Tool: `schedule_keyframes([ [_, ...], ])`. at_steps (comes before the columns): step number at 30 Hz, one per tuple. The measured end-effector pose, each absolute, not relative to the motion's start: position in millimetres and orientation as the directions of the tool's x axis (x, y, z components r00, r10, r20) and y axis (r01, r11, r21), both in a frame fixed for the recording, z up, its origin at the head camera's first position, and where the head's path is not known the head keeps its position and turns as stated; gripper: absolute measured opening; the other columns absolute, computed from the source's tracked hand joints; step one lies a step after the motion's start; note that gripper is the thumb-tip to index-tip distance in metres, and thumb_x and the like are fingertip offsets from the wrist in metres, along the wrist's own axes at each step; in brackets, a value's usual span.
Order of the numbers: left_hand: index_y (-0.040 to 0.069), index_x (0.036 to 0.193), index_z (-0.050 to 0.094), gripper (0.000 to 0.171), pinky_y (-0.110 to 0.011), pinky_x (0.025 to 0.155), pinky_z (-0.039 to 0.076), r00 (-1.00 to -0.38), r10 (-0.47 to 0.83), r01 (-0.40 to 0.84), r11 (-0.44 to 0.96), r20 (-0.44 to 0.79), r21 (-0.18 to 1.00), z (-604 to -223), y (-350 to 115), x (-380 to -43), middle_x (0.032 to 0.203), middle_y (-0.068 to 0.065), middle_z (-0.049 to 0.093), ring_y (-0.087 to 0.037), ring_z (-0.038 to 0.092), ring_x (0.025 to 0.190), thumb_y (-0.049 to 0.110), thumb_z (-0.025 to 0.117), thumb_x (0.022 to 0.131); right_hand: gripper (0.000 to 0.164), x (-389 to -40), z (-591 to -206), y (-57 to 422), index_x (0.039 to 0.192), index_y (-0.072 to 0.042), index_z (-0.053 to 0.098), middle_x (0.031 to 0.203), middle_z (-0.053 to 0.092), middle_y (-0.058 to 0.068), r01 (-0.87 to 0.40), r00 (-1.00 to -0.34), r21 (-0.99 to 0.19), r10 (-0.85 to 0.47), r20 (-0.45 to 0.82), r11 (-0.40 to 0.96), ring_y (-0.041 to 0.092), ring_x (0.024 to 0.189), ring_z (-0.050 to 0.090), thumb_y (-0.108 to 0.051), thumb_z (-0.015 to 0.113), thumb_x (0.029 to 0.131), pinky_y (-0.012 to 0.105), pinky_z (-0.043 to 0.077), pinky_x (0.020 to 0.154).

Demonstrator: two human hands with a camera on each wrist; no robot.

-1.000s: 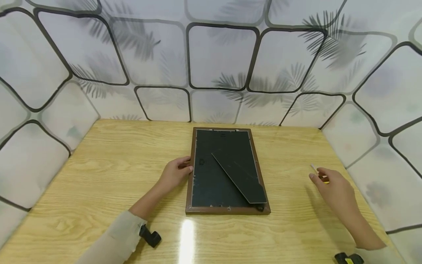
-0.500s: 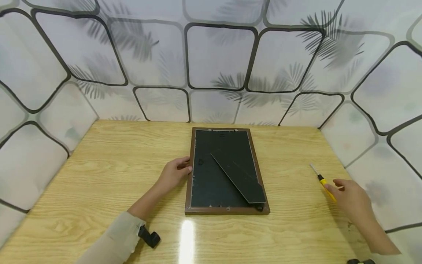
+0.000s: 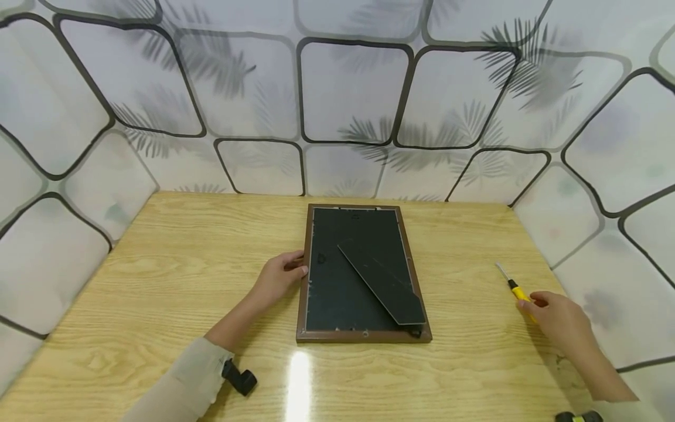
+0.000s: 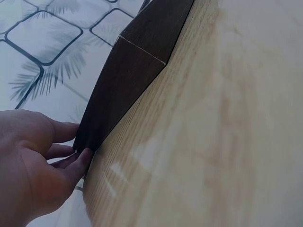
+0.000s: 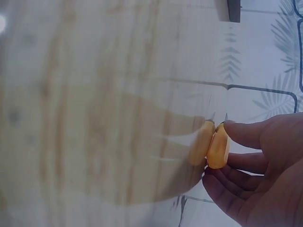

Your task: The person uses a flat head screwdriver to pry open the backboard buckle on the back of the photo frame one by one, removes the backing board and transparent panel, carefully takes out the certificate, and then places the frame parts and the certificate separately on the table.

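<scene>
A picture frame (image 3: 358, 337) with a brown rim lies back side up on the table. Its black backing carries a slanted stand leg (image 3: 385, 287). At the frame's left rim, my left hand (image 3: 278, 278) pinches the edge. The left wrist view shows thumb and fingers at the far end of the frame's dark side (image 4: 113, 90). Off to the right, a screwdriver (image 3: 519, 291) with a yellow handle and black collar lies low over the wood, shaft pointing up and left. My right hand (image 3: 564, 319) holds its handle between thumb and fingers, as the right wrist view of the handle (image 5: 218, 149) shows.
The light wooden table (image 3: 211, 234) meets a patterned backdrop (image 3: 348, 88) at the back and both sides. A dark wrist camera (image 3: 239, 378) sits at the left sleeve. A bright reflection shines on the wood below the frame.
My right hand has come down and toward me on the right with the screwdriver, whose yellow handle now shows more. The left hand and picture frame have stayed in place.
</scene>
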State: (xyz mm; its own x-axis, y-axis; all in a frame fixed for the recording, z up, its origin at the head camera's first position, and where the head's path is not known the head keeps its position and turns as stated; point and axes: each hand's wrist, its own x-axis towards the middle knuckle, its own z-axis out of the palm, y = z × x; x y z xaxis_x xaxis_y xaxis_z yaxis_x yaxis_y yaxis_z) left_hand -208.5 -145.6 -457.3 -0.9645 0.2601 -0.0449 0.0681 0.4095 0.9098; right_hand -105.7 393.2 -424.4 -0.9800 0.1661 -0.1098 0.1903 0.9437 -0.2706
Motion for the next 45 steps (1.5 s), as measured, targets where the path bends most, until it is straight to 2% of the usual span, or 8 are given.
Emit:
schedule_keyframes([
  [7,0.000,0.149,0.047,0.052,-0.049,0.105,0.048,-0.964,0.257,0.048,0.402,-0.063,0.914,-457.8,-147.8,-207.9,0.144,-0.021,0.055,-0.036,0.055,0.131,0.013,0.061,0.101,0.053,-109.7,-426.2,390.9,0.122,0.016,0.060,0.116,0.064,0.037,0.185,-0.981,-0.278,0.160,-0.110,0.943,0.054,0.098,0.061,-0.032,0.060,0.101,0.052,0.050,0.068],
  [13,0.001,0.149,0.047,0.051,-0.049,0.104,0.049,-0.967,0.245,0.038,0.411,-0.070,0.911,-457.4,-148.5,-207.5,0.142,-0.021,0.056,-0.036,0.055,0.129,0.013,0.061,0.101,0.049,-111.4,-427.9,390.7,0.122,0.016,0.060,0.115,0.064,0.037,0.192,-0.980,-0.293,0.165,-0.115,0.936,0.047,0.093,0.063,-0.028,0.060,0.101,0.047,0.050,0.064],
  [18,0.003,0.148,0.049,0.051,-0.049,0.104,0.049,-0.970,0.228,0.022,0.410,-0.079,0.912,-456.8,-148.0,-207.0,0.143,-0.020,0.055,-0.036,0.055,0.130,0.016,0.063,0.100,0.049,-111.6,-428.1,388.4,0.122,0.014,0.061,0.117,0.064,0.036,0.197,-0.980,-0.299,0.174,-0.101,0.934,0.051,0.099,0.061,-0.030,0.059,0.102,0.052,0.049,0.070],
  [21,0.003,0.149,0.049,0.053,-0.049,0.104,0.049,-0.970,0.228,0.015,0.408,-0.086,0.913,-456.8,-147.2,-206.9,0.145,-0.020,0.054,-0.036,0.054,0.131,0.017,0.064,0.100,0.046,-111.3,-428.7,383.7,0.121,0.014,0.062,0.114,0.066,0.034,0.168,-0.986,-0.316,0.157,-0.061,0.934,0.049,0.097,0.062,-0.028,0.058,0.102,0.050,0.050,0.070],
  [24,0.004,0.149,0.048,0.055,-0.049,0.104,0.049,-0.970,0.225,0.004,0.408,-0.096,0.913,-456.7,-146.0,-207.2,0.145,-0.019,0.053,-0.036,0.053,0.133,0.018,0.065,0.099,0.044,-111.3,-429.1,376.6,0.122,0.014,0.062,0.110,0.067,0.031,0.128,-0.991,-0.343,0.130,-0.019,0.931,0.042,0.090,0.064,-0.026,0.055,0.103,0.044,0.051,0.065],
  [30,0.004,0.151,0.046,0.057,-0.049,0.105,0.048,-0.967,0.233,-0.003,0.393,-0.103,0.919,-454.0,-144.3,-206.1,0.147,-0.020,0.050,-0.036,0.051,0.134,0.017,0.065,0.099,0.047,-116.7,-422.2,355.1,0.128,0.013,0.058,0.114,0.065,0.032,0.106,-0.993,-0.392,0.115,0.000,0.914,0.036,0.086,0.065,-0.027,0.050,0.106,0.038,0.050,0.061],
  [35,0.004,0.151,0.046,0.056,-0.049,0.105,0.048,-0.967,0.236,0.000,0.387,-0.099,0.922,-453.8,-143.9,-206.1,0.147,-0.019,0.051,-0.035,0.052,0.133,0.015,0.065,0.099,0.048,-126.1,-413.1,331.9,0.129,0.010,0.059,0.118,0.065,0.032,0.080,-0.995,-0.429,0.095,0.012,0.900,0.027,0.078,0.061,-0.031,0.048,0.106,0.031,0.044,0.057],
  [45,0.004,0.151,0.046,0.056,-0.048,0.105,0.048,-0.966,0.241,0.006,0.377,-0.092,0.926,-454.2,-143.4,-206.5,0.147,-0.019,0.050,-0.035,0.052,0.132,0.014,0.065,0.099,0.037,-154.2,-405.6,290.9,0.124,0.009,0.063,0.109,0.067,0.026,-0.084,-0.995,-0.453,-0.048,0.090,0.888,0.025,0.079,0.059,-0.021,0.054,0.105,0.035,0.047,0.062],
])
